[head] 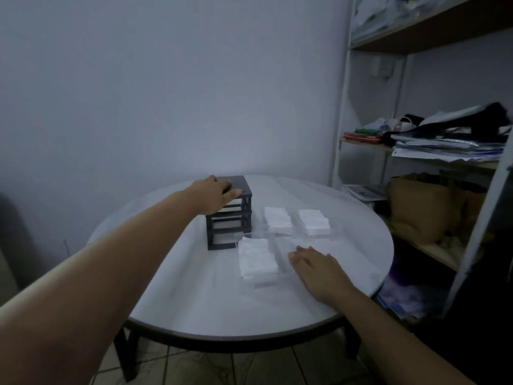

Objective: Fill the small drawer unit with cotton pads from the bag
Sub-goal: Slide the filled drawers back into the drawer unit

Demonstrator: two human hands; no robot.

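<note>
Dark drawer frame (230, 226) gripped by left hand (212, 194) | right hand (316, 269) flat beside clear drawer (265, 283) | cluttered shelf (433, 30) right

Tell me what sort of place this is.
Probably a small storeroom or back office: a round table stands beside open shelves stacked with loose papers, and a brown paper bag sits on a lower shelf.

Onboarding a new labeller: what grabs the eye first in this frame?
The dark drawer frame stands on the round table, slots apparently empty, the left hand holding its top. To its right lie three clear drawers packed with white cotton pads; the right hand rests flat beside the nearest one.
</note>
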